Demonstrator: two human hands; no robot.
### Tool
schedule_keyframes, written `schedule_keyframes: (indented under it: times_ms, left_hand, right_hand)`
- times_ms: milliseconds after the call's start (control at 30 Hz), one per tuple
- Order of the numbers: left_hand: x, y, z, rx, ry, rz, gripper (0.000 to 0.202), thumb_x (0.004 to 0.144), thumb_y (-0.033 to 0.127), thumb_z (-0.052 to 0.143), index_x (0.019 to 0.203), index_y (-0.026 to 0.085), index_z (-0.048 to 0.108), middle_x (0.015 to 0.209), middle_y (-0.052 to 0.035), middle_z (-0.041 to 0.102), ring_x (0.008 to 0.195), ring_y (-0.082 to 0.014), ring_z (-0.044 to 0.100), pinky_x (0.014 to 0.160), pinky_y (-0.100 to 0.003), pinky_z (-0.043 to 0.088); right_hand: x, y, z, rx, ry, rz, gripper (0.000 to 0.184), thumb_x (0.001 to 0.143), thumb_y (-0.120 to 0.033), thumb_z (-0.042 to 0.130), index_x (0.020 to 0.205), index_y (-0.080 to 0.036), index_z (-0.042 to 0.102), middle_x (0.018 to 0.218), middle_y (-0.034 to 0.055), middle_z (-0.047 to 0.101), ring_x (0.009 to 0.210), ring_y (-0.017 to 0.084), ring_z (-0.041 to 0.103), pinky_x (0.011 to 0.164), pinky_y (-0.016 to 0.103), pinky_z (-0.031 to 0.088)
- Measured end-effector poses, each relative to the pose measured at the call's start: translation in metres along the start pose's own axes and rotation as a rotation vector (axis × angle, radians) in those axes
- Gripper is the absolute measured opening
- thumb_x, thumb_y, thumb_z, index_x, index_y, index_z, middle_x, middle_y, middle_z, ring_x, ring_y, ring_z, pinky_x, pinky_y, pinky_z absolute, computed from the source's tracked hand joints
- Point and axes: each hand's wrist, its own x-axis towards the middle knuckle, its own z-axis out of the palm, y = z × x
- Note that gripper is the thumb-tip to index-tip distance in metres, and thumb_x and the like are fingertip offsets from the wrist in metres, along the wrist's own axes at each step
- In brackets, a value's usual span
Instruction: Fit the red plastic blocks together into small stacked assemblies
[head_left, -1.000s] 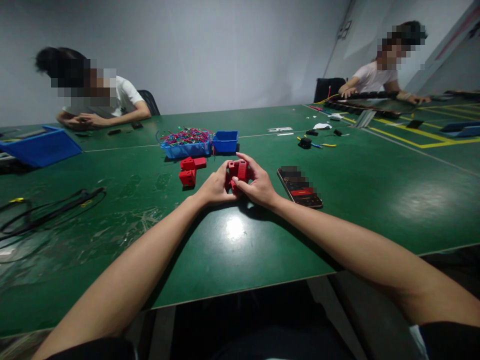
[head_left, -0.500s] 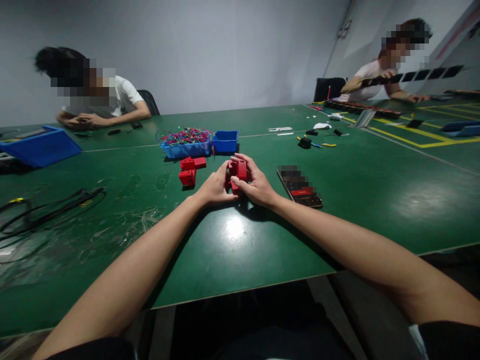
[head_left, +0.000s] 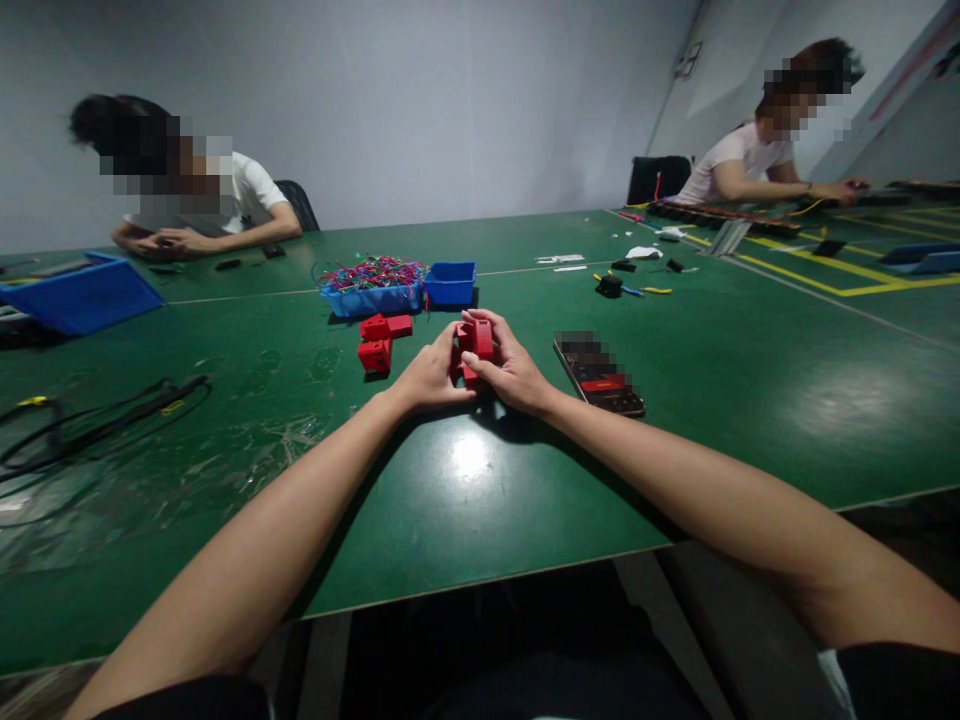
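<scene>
Between my two hands is a red block-like part [head_left: 482, 340], held just above the green table [head_left: 420, 520]. My left hand [head_left: 431, 375] closes on its left side, and my right hand [head_left: 514, 365] wraps its right side with the thumb across the front. The fingers hide much of the part, so I cannot tell whether it is one piece or more. Several similar red blocks [head_left: 375, 354] lie on the table just left of my left hand. A phone [head_left: 598, 375] with a lit screen lies to the right of my right hand.
Beyond my hands stand a blue bin [head_left: 375, 300] heaped with coloured wires and a smaller blue bin [head_left: 451, 290]. Black cables [head_left: 97, 420] and clear plastic film lie at left. A black part [head_left: 609, 286] sits at right. Two people work across the table.
My hands and the red part look almost unmoved. At the far right, the co-worker's raised arm has come down to the table, and the dark strip it held up is lowered.
</scene>
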Motion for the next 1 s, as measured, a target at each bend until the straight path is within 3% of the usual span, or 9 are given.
schedule_keyframes:
  times_ms: [300, 633, 833, 1000]
  left_hand:
    - [0.0008, 0.001, -0.0004, 0.008, -0.014, -0.017, 0.096, 0.066, 0.042, 0.074, 0.145, 0.012, 0.027, 0.135, -0.0218, 0.054, 0.116, -0.0359, 0.064, 0.096, -0.05, 0.054]
    - [-0.0015, 0.0028, 0.0014, 0.026, -0.008, -0.036, 0.09, 0.067, 0.039, 0.072, 0.143, 0.013, 0.031, 0.13, -0.0187, 0.058, 0.114, -0.0347, 0.065, 0.096, -0.048, 0.054]
    - [-0.0038, 0.0015, 0.002, 0.017, 0.004, -0.023, 0.088, 0.067, 0.04, 0.073, 0.142, 0.014, 0.034, 0.13, -0.0191, 0.059, 0.114, -0.0352, 0.066, 0.095, -0.048, 0.055]
    - [-0.005, 0.0016, 0.0007, 0.022, -0.003, -0.031, 0.088, 0.066, 0.04, 0.074, 0.141, 0.015, 0.034, 0.128, -0.0177, 0.06, 0.111, -0.0339, 0.067, 0.092, -0.046, 0.056]
  right_hand:
    - [0.0018, 0.0012, 0.0005, 0.036, -0.023, 0.041, 0.071, 0.088, -0.046, 0.063, 0.151, -0.031, 0.033, 0.155, 0.0081, 0.043, 0.134, 0.026, 0.052, 0.117, 0.049, 0.04]
    - [-0.0012, 0.0086, 0.0, -0.024, -0.053, 0.024, 0.071, 0.089, -0.044, 0.062, 0.152, -0.029, 0.033, 0.153, 0.0089, 0.043, 0.127, 0.024, 0.056, 0.113, 0.046, 0.044]
    - [-0.0013, 0.0078, 0.0011, -0.186, 0.09, -0.004, 0.068, 0.084, -0.05, 0.068, 0.145, -0.026, 0.047, 0.15, 0.0138, 0.042, 0.133, 0.029, 0.049, 0.107, 0.048, 0.05]
    - [-0.0023, 0.0054, 0.0025, -0.274, 0.14, 0.013, 0.066, 0.08, -0.047, 0.071, 0.14, -0.025, 0.053, 0.143, 0.0153, 0.046, 0.125, 0.03, 0.054, 0.097, 0.047, 0.056]
